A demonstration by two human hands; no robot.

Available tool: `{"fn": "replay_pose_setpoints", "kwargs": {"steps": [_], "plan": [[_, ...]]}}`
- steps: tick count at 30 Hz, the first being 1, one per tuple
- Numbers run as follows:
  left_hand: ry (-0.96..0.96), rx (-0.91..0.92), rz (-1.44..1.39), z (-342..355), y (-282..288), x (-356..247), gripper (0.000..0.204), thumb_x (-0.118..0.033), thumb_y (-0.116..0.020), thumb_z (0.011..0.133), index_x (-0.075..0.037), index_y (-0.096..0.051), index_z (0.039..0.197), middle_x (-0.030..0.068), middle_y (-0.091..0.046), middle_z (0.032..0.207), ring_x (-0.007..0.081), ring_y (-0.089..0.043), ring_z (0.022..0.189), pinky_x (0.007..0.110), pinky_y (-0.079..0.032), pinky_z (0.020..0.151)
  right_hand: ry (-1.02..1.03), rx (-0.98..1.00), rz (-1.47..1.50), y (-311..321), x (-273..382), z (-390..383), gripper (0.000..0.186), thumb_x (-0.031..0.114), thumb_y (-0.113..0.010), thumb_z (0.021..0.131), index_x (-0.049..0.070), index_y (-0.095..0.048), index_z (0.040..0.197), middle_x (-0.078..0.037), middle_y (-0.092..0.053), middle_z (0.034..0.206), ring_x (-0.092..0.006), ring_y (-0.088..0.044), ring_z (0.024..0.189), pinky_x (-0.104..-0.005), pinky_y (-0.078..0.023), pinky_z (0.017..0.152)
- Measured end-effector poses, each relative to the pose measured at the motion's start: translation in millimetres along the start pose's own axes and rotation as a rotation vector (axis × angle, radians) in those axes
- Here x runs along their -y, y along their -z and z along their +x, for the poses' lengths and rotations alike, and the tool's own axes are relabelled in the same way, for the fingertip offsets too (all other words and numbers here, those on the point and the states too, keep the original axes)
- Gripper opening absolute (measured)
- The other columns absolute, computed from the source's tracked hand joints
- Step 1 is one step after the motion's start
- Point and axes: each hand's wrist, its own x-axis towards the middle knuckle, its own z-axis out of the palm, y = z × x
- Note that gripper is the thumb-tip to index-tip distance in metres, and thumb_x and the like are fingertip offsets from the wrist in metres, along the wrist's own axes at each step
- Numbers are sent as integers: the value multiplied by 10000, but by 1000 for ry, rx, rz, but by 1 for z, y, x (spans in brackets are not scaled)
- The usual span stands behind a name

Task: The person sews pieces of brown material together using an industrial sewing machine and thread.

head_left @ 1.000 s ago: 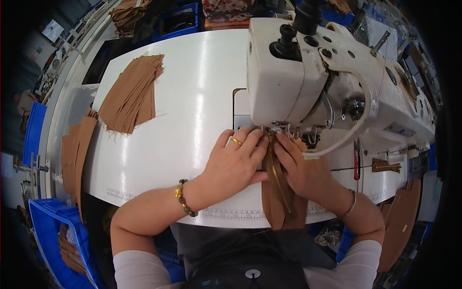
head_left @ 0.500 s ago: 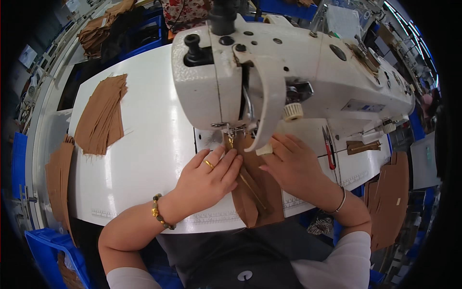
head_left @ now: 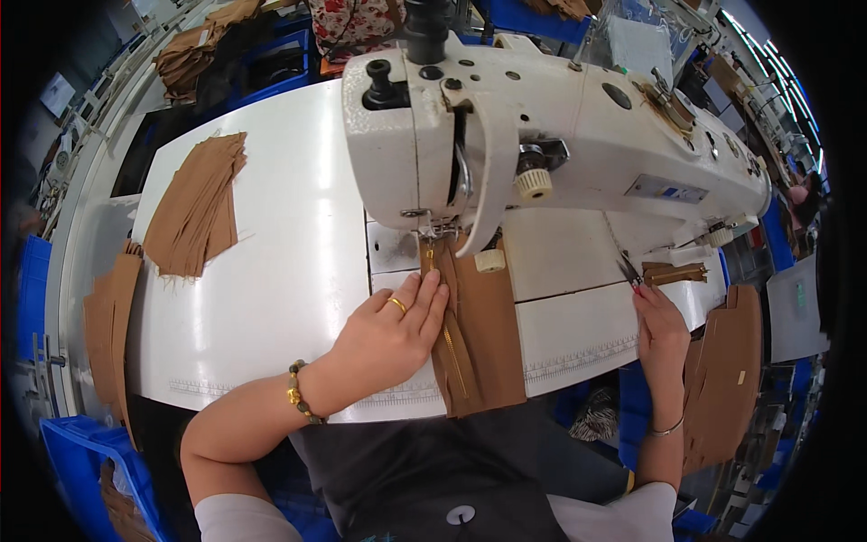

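Note:
A brown fabric piece [head_left: 492,334] with a gold-toothed zipper [head_left: 452,348] runs lengthwise from the sewing machine's presser foot [head_left: 440,228] down to the table's front edge. My left hand [head_left: 390,321], with a ring and a beaded bracelet, lies on the zipper just below the foot. Its fingers are stretched out and press the cloth flat. Over at the right of the table, my right hand [head_left: 664,330] is closed around the red handle of small scissors [head_left: 629,270], whose blades point away from me. Part of the handle is hidden by the fingers.
The white sewing machine [head_left: 578,117] spans the table's far side. A stack of brown fabric pieces [head_left: 194,208] lies at left; a short zipper piece [head_left: 675,274] lies beyond the scissors. More brown panels [head_left: 722,379] hang at right, and a blue bin [head_left: 99,461] stands lower left.
My right hand has left the fabric beside the foot, moved right and taken hold of the scissors. My left hand stays on the zipper. The view has shifted slightly.

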Motion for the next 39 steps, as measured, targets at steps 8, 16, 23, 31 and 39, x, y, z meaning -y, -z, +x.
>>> {"fn": "replay_pose_setpoints", "kwargs": {"steps": [8, 16, 23, 31, 39], "plan": [[123, 82, -118, -9, 24, -28, 466, -76, -639, 821, 50, -673, 1268, 211, -684, 1308, 309, -676, 1197, 374, -585, 880, 490, 36, 438, -9, 84, 39, 263, 7, -720, 775, -7, -728, 1038, -134, -721, 1143, -314, -709, 1067, -423, -604, 900], [505, -9, -858, -8, 25, -6, 234, -145, -614, 1023, -2, -721, 1173, 127, -758, 1152, 324, -678, 1186, 401, -562, 966, 766, 64, 497, -28, 149, 66, 239, 129, -659, 848, 35, -703, 1063, -121, -688, 1169, -274, -647, 1197, -419, -550, 999], [504, -13, -802, -11, 23, -12, 226, -126, -649, 991, -23, -731, 1175, 118, -760, 1148, 302, -675, 1190, 386, -566, 934, 827, 159, 570, -28, 152, 31, 267, 163, -667, 849, 26, -710, 1074, -118, -695, 1129, -280, -660, 1175, -427, -516, 1038], [236, -34, -181, -29, 31, -42, 449, -144, -729, 759, -59, -738, 1200, 80, -715, 1271, 251, -685, 1152, 341, -542, 821, 715, 70, 527, -31, 159, 2, 220, 218, -671, 905, 121, -767, 1078, -87, -709, 1176, -261, -668, 1193, -427, -498, 1064], [243, -56, -154, -29, 25, -59, 441, -199, -724, 774, -51, -747, 1189, 94, -714, 1276, 258, -682, 1145, 336, -540, 835, 730, -17, 465, -41, 163, -6, 202, 230, -675, 923, 158, -785, 1076, -73, -720, 1172, -251, -679, 1180, -436, -477, 1094]]}}
